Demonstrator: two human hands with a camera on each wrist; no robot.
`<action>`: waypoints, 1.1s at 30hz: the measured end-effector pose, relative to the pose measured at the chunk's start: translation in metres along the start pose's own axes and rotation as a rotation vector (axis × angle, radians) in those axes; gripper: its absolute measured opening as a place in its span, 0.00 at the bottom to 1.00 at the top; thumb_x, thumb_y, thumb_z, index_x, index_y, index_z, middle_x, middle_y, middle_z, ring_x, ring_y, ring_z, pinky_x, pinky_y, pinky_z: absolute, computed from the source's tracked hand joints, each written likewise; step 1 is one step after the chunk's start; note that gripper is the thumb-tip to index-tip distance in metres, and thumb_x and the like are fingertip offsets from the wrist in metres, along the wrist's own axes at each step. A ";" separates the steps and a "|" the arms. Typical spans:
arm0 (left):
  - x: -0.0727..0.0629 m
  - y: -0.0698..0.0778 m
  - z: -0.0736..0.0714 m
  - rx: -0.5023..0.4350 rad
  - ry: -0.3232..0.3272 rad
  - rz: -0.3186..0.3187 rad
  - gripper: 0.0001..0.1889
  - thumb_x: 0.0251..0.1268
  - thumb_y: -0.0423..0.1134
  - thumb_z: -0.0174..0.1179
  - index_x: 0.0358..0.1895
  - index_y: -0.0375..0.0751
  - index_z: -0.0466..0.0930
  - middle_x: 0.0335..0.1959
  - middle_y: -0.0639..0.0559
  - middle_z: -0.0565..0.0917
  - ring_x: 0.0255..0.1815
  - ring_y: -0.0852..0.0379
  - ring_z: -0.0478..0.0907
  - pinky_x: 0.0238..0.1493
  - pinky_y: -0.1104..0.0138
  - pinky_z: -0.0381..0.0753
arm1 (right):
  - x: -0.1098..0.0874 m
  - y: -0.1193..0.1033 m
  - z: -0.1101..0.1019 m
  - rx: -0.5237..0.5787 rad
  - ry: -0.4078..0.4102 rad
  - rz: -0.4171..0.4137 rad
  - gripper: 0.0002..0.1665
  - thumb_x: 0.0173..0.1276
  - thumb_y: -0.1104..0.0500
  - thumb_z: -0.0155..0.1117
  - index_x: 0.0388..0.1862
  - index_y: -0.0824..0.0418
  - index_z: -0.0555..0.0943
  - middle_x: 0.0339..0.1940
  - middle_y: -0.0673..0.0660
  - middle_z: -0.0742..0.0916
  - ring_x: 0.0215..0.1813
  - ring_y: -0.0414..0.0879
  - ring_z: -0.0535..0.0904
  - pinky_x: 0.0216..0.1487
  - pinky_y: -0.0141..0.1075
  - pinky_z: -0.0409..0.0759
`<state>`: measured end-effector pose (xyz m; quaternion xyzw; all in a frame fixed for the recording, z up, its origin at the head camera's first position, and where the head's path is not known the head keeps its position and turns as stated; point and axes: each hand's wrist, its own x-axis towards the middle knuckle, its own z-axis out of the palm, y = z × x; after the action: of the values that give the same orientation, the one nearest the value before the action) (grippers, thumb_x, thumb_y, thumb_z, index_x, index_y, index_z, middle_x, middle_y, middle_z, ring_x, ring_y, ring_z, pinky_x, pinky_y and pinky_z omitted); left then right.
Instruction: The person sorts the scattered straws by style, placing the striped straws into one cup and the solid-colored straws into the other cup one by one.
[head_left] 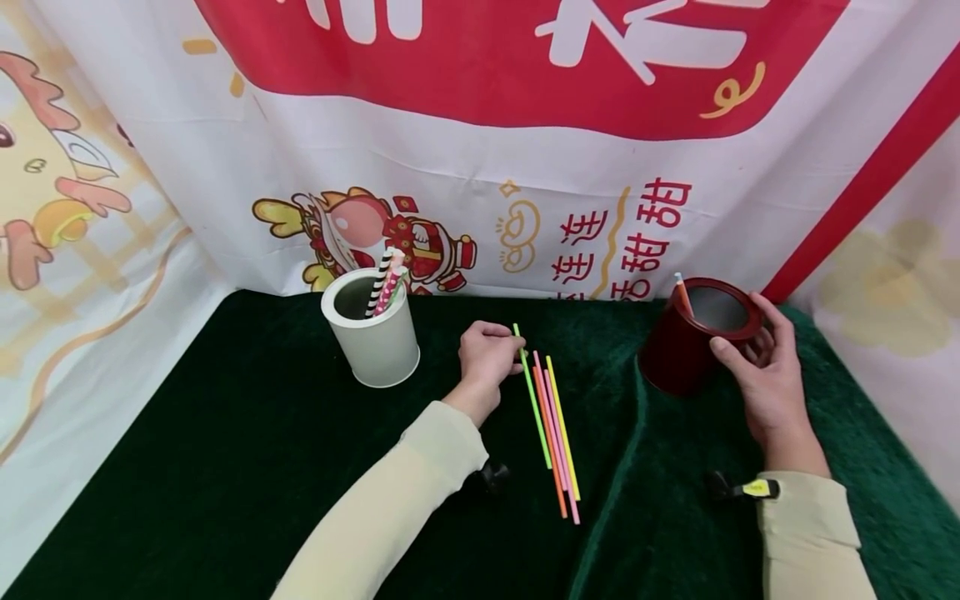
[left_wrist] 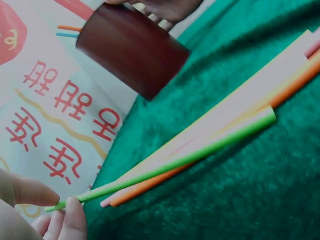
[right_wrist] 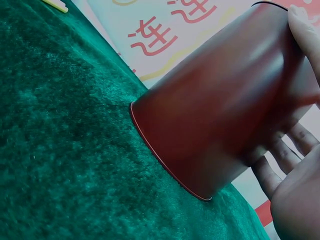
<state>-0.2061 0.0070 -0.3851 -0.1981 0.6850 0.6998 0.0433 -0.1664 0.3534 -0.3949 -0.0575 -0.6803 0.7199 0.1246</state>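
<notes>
My left hand (head_left: 483,360) pinches the upper end of a green straw (head_left: 537,408) between thumb and fingers. Right beside it on the cloth lie an orange straw (head_left: 553,446), pink straws (head_left: 572,487) and a yellow straw (head_left: 566,432), roughly side by side. At the right, my right hand (head_left: 776,392) grips a dark red cylindrical holder (head_left: 671,354), thumb at its rim and fingers round its far side. An orange straw (left_wrist: 69,28) and a blue straw (left_wrist: 67,35) stick out of this holder in the left wrist view. The holder's base is near the cloth in the right wrist view.
A white cylindrical holder (head_left: 378,354) stands at the back left, with several patterned straws (head_left: 386,287) leaning in it. Dark green velvet cloth (head_left: 247,467) covers the table. Behind hangs a printed white and red sheet (head_left: 450,150).
</notes>
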 end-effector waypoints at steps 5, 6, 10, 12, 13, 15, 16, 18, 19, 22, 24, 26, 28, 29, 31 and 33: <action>-0.004 0.005 -0.003 -0.080 -0.038 -0.013 0.12 0.70 0.29 0.69 0.53 0.37 0.82 0.42 0.46 0.87 0.36 0.57 0.85 0.34 0.71 0.89 | 0.000 0.001 -0.002 0.002 -0.001 0.004 0.48 0.76 0.60 0.71 0.86 0.34 0.59 0.87 0.47 0.66 0.81 0.45 0.61 0.60 0.19 0.78; -0.005 0.006 -0.003 -0.097 -0.049 -0.013 0.12 0.70 0.28 0.69 0.54 0.37 0.82 0.42 0.46 0.87 0.37 0.57 0.86 0.34 0.70 0.89 | 0.000 0.002 -0.002 0.002 -0.002 0.005 0.48 0.76 0.60 0.71 0.86 0.34 0.59 0.87 0.47 0.66 0.81 0.44 0.61 0.60 0.19 0.78; -0.008 0.010 -0.004 -0.133 -0.086 -0.022 0.12 0.71 0.28 0.68 0.54 0.37 0.86 0.46 0.45 0.88 0.41 0.55 0.86 0.38 0.70 0.89 | -0.001 0.001 -0.002 -0.001 -0.003 0.011 0.48 0.77 0.59 0.71 0.86 0.33 0.59 0.88 0.47 0.65 0.82 0.45 0.60 0.62 0.19 0.77; -0.009 0.012 -0.005 -0.135 -0.101 -0.032 0.11 0.72 0.29 0.68 0.54 0.38 0.87 0.49 0.45 0.88 0.43 0.55 0.86 0.40 0.70 0.89 | -0.001 0.001 -0.002 -0.003 -0.003 0.013 0.48 0.77 0.59 0.71 0.86 0.33 0.58 0.88 0.48 0.65 0.82 0.46 0.59 0.64 0.20 0.77; -0.010 0.013 -0.005 -0.133 -0.109 -0.037 0.11 0.72 0.30 0.68 0.54 0.38 0.88 0.50 0.45 0.88 0.44 0.55 0.86 0.40 0.70 0.89 | -0.001 0.001 -0.001 -0.004 -0.003 0.013 0.48 0.77 0.59 0.71 0.86 0.33 0.58 0.88 0.48 0.65 0.83 0.46 0.59 0.65 0.20 0.77; -0.012 0.016 -0.006 -0.135 -0.121 -0.043 0.10 0.72 0.31 0.69 0.53 0.40 0.88 0.51 0.45 0.87 0.45 0.55 0.86 0.42 0.70 0.90 | -0.001 0.001 -0.001 -0.009 -0.002 0.012 0.48 0.77 0.59 0.71 0.86 0.33 0.58 0.88 0.48 0.64 0.83 0.47 0.59 0.65 0.20 0.77; -0.013 0.018 -0.006 -0.141 -0.129 -0.043 0.10 0.73 0.31 0.68 0.53 0.40 0.88 0.51 0.45 0.87 0.45 0.54 0.85 0.42 0.70 0.90 | -0.001 0.001 -0.001 -0.010 -0.002 0.012 0.48 0.77 0.59 0.71 0.86 0.33 0.58 0.88 0.48 0.64 0.83 0.47 0.59 0.64 0.19 0.77; -0.016 0.021 -0.006 -0.153 -0.145 -0.044 0.11 0.73 0.31 0.68 0.55 0.39 0.88 0.51 0.45 0.87 0.45 0.54 0.85 0.42 0.70 0.90 | -0.002 0.001 -0.001 -0.009 0.000 0.012 0.49 0.77 0.59 0.71 0.86 0.34 0.58 0.88 0.48 0.65 0.82 0.47 0.59 0.64 0.19 0.77; -0.017 0.023 -0.006 -0.160 -0.151 -0.042 0.11 0.73 0.31 0.68 0.55 0.39 0.87 0.50 0.46 0.87 0.45 0.54 0.84 0.42 0.70 0.90 | -0.002 0.001 0.000 -0.010 0.000 0.012 0.49 0.77 0.59 0.71 0.86 0.34 0.58 0.88 0.48 0.65 0.82 0.47 0.59 0.63 0.19 0.77; -0.020 0.028 -0.005 -0.184 -0.164 -0.036 0.12 0.74 0.32 0.68 0.56 0.37 0.86 0.49 0.47 0.87 0.43 0.54 0.84 0.40 0.70 0.89 | -0.001 0.001 0.000 -0.010 0.000 0.010 0.49 0.76 0.59 0.71 0.86 0.34 0.59 0.88 0.48 0.65 0.81 0.46 0.60 0.61 0.19 0.77; -0.022 0.031 -0.004 -0.197 -0.172 -0.036 0.12 0.74 0.33 0.68 0.56 0.38 0.85 0.47 0.48 0.88 0.42 0.55 0.83 0.39 0.70 0.89 | -0.001 0.000 0.000 -0.008 0.000 0.007 0.48 0.76 0.59 0.71 0.86 0.34 0.59 0.88 0.48 0.65 0.81 0.45 0.61 0.60 0.19 0.78; -0.024 0.035 -0.003 -0.209 -0.173 -0.037 0.10 0.75 0.34 0.69 0.54 0.39 0.85 0.46 0.48 0.88 0.41 0.56 0.83 0.38 0.70 0.89 | 0.000 0.000 0.000 -0.005 -0.002 0.005 0.48 0.76 0.59 0.71 0.86 0.34 0.59 0.88 0.48 0.65 0.81 0.44 0.61 0.60 0.19 0.78; -0.025 0.037 -0.003 -0.216 -0.173 -0.037 0.08 0.75 0.35 0.69 0.52 0.40 0.85 0.47 0.47 0.88 0.41 0.55 0.83 0.38 0.69 0.89 | 0.000 0.000 0.000 -0.002 -0.004 0.005 0.48 0.76 0.59 0.71 0.86 0.34 0.59 0.88 0.48 0.65 0.81 0.45 0.61 0.59 0.19 0.78; -0.026 0.038 -0.002 -0.215 -0.172 -0.034 0.08 0.75 0.35 0.69 0.52 0.40 0.85 0.47 0.47 0.88 0.41 0.55 0.83 0.38 0.69 0.89 | 0.000 0.000 -0.001 -0.001 -0.005 0.005 0.48 0.76 0.59 0.71 0.86 0.34 0.59 0.88 0.48 0.65 0.81 0.45 0.61 0.60 0.19 0.78; -0.028 0.040 -0.002 -0.204 -0.171 -0.018 0.08 0.75 0.35 0.68 0.52 0.40 0.85 0.49 0.45 0.88 0.42 0.54 0.83 0.38 0.69 0.89 | 0.000 -0.001 -0.001 -0.001 -0.007 0.007 0.48 0.76 0.59 0.71 0.86 0.33 0.59 0.88 0.48 0.65 0.81 0.45 0.60 0.60 0.19 0.78; -0.030 0.042 -0.002 -0.191 -0.171 0.004 0.08 0.75 0.34 0.68 0.52 0.40 0.84 0.50 0.44 0.88 0.42 0.54 0.83 0.38 0.68 0.90 | 0.000 -0.001 -0.001 -0.001 -0.006 0.010 0.48 0.76 0.59 0.71 0.86 0.33 0.59 0.88 0.48 0.65 0.81 0.45 0.60 0.60 0.19 0.78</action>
<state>-0.1922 0.0091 -0.3353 -0.1396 0.6095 0.7762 0.0811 -0.1664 0.3545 -0.3940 -0.0587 -0.6809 0.7203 0.1192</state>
